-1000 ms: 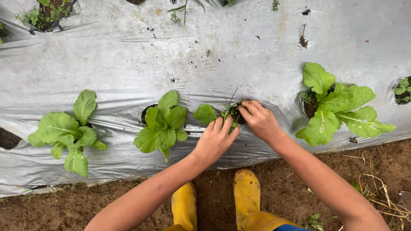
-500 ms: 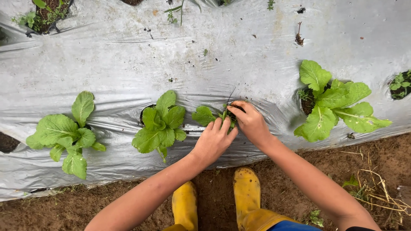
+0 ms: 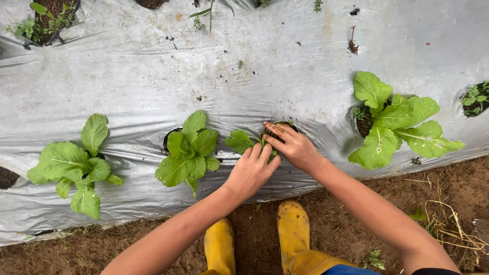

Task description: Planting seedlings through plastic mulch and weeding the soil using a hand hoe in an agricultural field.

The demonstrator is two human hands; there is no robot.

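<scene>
Outdoors, silver mulch (image 3: 127,81) over soil; both hands (image 3: 250,170) (image 3: 295,147) pinch one seedling (image 3: 240,141), three bigger plants (image 3: 187,152) flanking.

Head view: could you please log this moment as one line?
left hand: on small seedling | right hand: over planting hole | surface: silver mulch film

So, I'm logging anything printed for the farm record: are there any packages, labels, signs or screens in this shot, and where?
None in view: only silver plastic mulch sheet, leafy green seedlings, bare soil and yellow rubber boots; both hands press around a small seedling.
</scene>
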